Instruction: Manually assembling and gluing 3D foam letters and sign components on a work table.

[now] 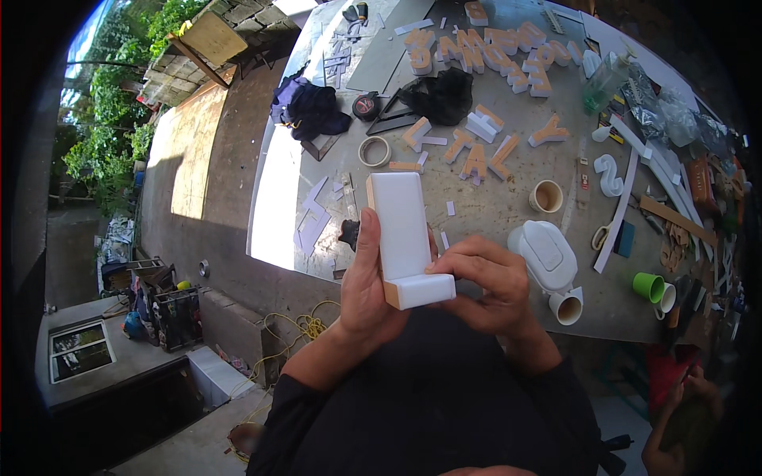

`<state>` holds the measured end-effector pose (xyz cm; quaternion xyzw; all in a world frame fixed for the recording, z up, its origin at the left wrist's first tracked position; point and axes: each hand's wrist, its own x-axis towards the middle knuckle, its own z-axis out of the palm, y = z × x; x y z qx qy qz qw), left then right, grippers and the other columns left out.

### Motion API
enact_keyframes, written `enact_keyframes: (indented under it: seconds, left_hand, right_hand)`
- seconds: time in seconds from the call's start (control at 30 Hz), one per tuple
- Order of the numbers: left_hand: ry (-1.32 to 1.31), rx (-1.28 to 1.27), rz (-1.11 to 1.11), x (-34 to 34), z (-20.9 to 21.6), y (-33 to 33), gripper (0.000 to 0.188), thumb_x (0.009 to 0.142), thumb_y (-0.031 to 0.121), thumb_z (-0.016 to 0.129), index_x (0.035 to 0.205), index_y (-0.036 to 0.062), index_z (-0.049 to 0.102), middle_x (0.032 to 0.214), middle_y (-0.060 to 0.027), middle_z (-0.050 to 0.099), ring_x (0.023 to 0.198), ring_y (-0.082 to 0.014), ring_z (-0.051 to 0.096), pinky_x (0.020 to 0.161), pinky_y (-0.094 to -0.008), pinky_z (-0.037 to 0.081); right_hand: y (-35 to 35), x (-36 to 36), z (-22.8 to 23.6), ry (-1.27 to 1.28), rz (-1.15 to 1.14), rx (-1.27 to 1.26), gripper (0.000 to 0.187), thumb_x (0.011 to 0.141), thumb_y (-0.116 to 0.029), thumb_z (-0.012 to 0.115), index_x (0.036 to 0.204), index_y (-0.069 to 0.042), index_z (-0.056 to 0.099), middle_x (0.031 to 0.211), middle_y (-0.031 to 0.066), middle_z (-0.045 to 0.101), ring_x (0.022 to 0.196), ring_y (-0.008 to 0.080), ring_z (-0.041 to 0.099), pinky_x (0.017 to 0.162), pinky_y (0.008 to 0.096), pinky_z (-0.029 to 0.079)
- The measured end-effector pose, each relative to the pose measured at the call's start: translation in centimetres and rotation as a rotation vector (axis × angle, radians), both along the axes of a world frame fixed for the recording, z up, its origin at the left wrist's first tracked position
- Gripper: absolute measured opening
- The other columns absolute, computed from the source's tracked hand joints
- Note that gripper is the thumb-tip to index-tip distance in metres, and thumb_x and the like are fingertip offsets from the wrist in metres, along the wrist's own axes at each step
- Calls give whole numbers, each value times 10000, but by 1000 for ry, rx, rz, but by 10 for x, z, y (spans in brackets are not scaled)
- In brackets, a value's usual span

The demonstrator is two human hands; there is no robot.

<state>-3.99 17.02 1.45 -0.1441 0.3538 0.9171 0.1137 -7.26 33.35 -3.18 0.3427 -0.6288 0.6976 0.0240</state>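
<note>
Close in front of me, over the table's near edge, I hold an L-shaped block letter [403, 222] with white faces and tan sides. My left hand [361, 289] is wrapped round its left side, the thumb lying along the upright part. At the foot of the letter, my right hand [488, 285] has its fingers bent against the inner corner and the short arm. Its thumb is partly hidden below. Beyond lie similar loose letters [474, 161], tan side up, and a larger cluster of them [484, 47] stands at the back.
The grey table [500, 210] carries a tape roll [375, 151], a tape measure [366, 106], a black plastic bag [443, 95] and a white lidded container [544, 255]. Cups [567, 306], scissors [600, 236] and long white strips [619, 202] lie to the right. Another person's hands [689, 387] show at lower right.
</note>
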Motion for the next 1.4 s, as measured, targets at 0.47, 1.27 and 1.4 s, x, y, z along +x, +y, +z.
enact_keyframes:
  seconds: [0.47,1.27,1.4]
  left_hand:
    - [155,-465,205,15,-7,11,641,1020,596,302,1145,1,502,984,-92,580,880,-166,600,822,-311,479]
    - [68,-496,517,-15,-29,19,430,1032,490,427,1145,83,507,913,-35,582,815,-120,597,742,-296,501]
    - [127,-501,506,-4,-24,21,504,1023,525,417,1185,52,486,1016,-64,573,902,-140,597,808,-308,497]
  right_hand:
    - [13,19,-7,-63,-197,-122,312,739,35,808,1036,8,718,896,130,714,777,190,698,663,283,554]
    - [-5,11,-50,-522,-141,-293,514,794,-40,808,1227,-7,533,1046,109,665,918,151,664,817,277,529]
    - [-8,17,-30,-551,-11,-271,636,732,-208,886,1215,4,531,1064,112,661,945,160,670,847,288,532]
